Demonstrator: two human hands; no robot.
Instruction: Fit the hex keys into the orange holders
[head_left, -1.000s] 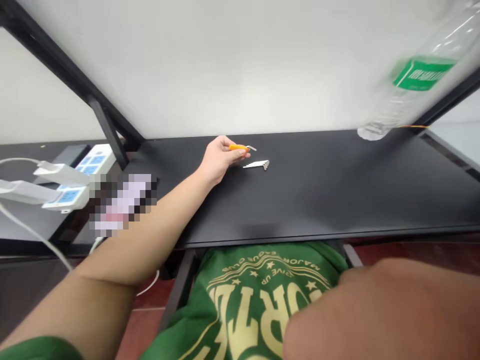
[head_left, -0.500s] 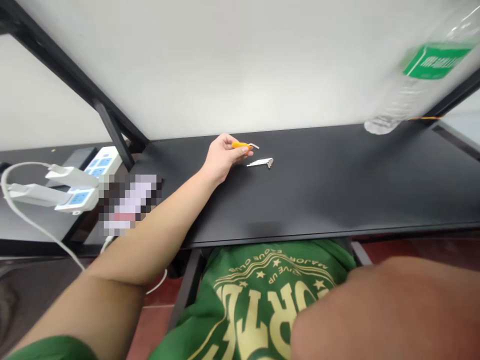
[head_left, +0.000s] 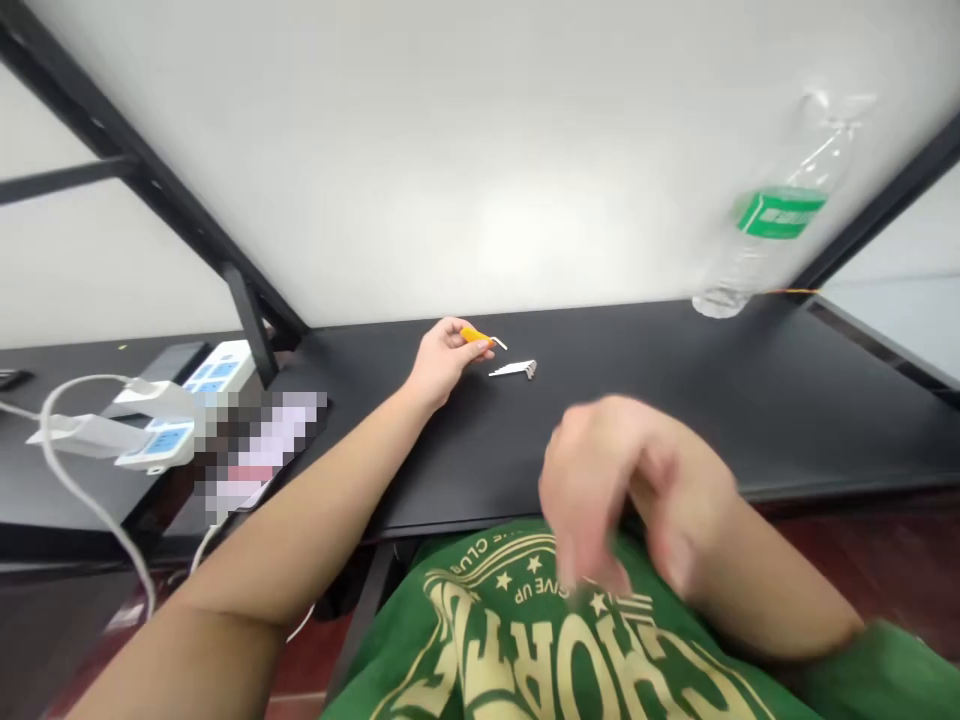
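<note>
My left hand is closed on an orange hex key holder above the back half of the black table. One bent metal hex key sticks out from its right end. Just right of and below those fingers, a row of several silver L-shaped hex keys lies on the tabletop. My right hand, blurred by motion, hangs over the front edge of the table before my shirt. Its fingers droop downward, apart from the thumb, and I see nothing in them.
A clear plastic bottle with a green label stands at the back right by the wall. At the left are a white power strip with plugged-in chargers, a white cable and a pixelated phone. A black frame bar slants behind them.
My right hand has come forward from the lower right corner to the table's front edge. My left hand keeps hold of the orange holder. The view has tilted up somewhat.
</note>
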